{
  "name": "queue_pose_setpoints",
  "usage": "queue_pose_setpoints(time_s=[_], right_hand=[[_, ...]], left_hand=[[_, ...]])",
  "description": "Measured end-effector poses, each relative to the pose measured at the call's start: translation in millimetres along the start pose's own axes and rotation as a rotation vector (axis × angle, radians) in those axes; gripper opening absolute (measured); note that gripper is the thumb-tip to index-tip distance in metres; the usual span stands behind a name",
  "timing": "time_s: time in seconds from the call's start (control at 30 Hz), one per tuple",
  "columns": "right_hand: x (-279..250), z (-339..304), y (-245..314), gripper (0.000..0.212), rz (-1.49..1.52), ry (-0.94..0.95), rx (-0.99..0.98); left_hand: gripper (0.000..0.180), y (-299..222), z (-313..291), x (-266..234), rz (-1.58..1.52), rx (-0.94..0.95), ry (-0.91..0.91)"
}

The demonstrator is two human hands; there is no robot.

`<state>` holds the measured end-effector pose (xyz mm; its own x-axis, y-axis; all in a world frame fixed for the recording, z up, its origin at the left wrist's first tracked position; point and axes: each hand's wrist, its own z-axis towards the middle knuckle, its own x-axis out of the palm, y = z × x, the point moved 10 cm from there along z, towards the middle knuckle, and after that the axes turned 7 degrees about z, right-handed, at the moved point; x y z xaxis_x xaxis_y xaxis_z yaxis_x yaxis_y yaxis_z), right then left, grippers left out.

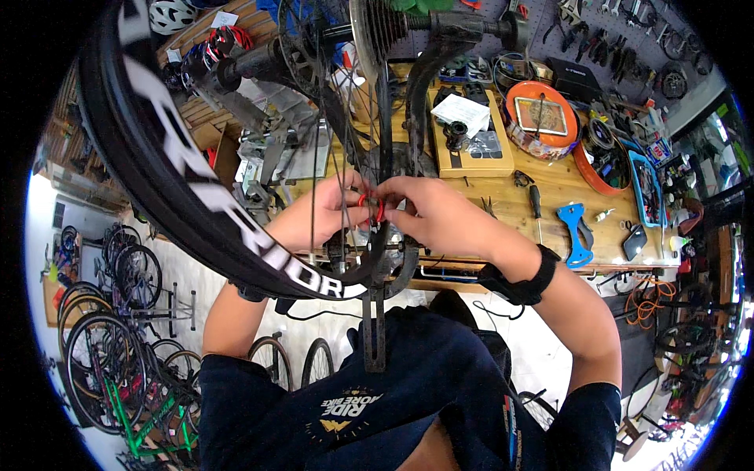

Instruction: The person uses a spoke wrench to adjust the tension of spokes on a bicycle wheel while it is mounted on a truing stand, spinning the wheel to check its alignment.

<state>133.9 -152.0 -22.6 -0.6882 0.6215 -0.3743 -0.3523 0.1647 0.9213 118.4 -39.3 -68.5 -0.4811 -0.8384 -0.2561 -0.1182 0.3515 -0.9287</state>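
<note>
A bicycle wheel with a black, white-marked rim [200, 208] stands upright in a dark truing stand [430, 82], its spokes running up to the hub and cassette [377, 39]. Low on the wheel, between the spokes, both my hands meet at a small red spoke wrench [380, 210]. My left hand [320, 216] reaches in from the left of the spokes, its thumb and fingers pinched at the red tool. From the right, my right hand [428, 210] pinches it too, fingers bent together. The fingertips partly hide the wrench and the spoke there.
On the wooden bench [503, 216] lie a screwdriver [536, 212], a blue tool [576, 235] and a cardboard box [475, 161] with papers. Behind them sit an orange round tin [542, 118] and a blue tray [646, 188]. Several bicycles [118, 345] stand at the left.
</note>
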Motion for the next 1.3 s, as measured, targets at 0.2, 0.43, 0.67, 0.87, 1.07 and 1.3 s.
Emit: queue_pose_setpoints(time_s=[0.2,0.43,0.67,0.87,1.07,1.3], right_hand=[[3,13,-11,0.016,-0.1,-0.075,0.07],[20,29,-31,0.015,0.267,0.131,0.334],[0,37,-16,0.013,0.099,-0.103,0.101],[-47,28,12,0.02,-0.18,-0.351,0.012],[-70,0,-14,0.013,0.124,-0.356,0.088],[-83,-45,-39,0.013,0.257,-0.414,0.211]], left_hand=[[0.034,-8,-13,-4,-0.006,0.051,-0.12],[0.039,-37,-36,-25,0.259,0.193,-0.416],[0.083,-112,-72,-43,-0.132,0.629,-0.393],[0.094,-127,-92,-26,0.279,0.461,-0.556],[0.066,-85,-63,-8,0.438,0.429,-0.251],[0.071,-32,-47,-49,0.09,0.162,-0.411]])
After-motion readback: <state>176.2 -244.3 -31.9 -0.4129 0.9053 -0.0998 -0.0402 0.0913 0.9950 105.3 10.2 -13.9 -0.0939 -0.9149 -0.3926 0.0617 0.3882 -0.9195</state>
